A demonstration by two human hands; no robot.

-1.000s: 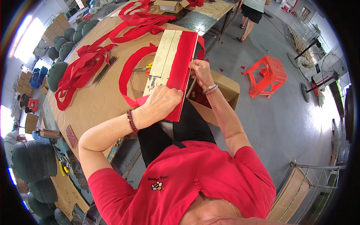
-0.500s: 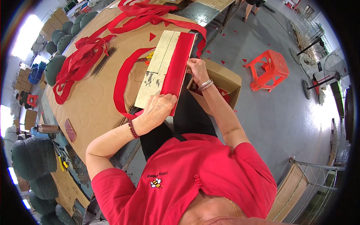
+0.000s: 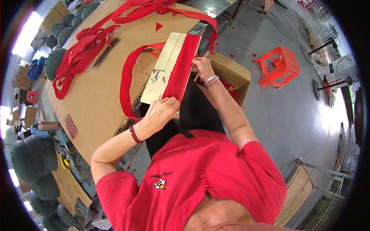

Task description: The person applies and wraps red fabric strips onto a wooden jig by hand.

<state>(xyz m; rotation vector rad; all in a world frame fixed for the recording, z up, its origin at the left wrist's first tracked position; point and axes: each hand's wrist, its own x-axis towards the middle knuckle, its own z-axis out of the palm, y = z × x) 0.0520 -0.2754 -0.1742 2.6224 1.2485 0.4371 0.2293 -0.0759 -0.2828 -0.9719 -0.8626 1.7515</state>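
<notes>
A pale board (image 3: 157, 77) with dark worn patches lies tilted over the table edge and my black-trousered lap. A wide strip of red fabric (image 3: 184, 57) runs lengthwise along its right side. My left hand (image 3: 158, 114) is closed on the strip at the board's near end, fingertips pressed together. At the right edge, my right hand (image 3: 203, 67) pinches the board beside the strip; the fingertips are partly hidden. A loop of red fabric band (image 3: 125, 84) curves on the table left of the board. Just behind the board shows an orange handle (image 3: 155, 54), mostly covered.
More red band (image 3: 86, 50) is heaped on the cardboard-covered table (image 3: 100, 88). An open carton (image 3: 235, 71) with red scraps stands beside my right arm. On the grey floor are a red stool (image 3: 278, 67) and fans. Dark rounded pieces (image 3: 34, 158) line the left.
The board has shifted slightly left at its near end, together with my left hand. The band loop moved a little right. Both hands keep their hold.
</notes>
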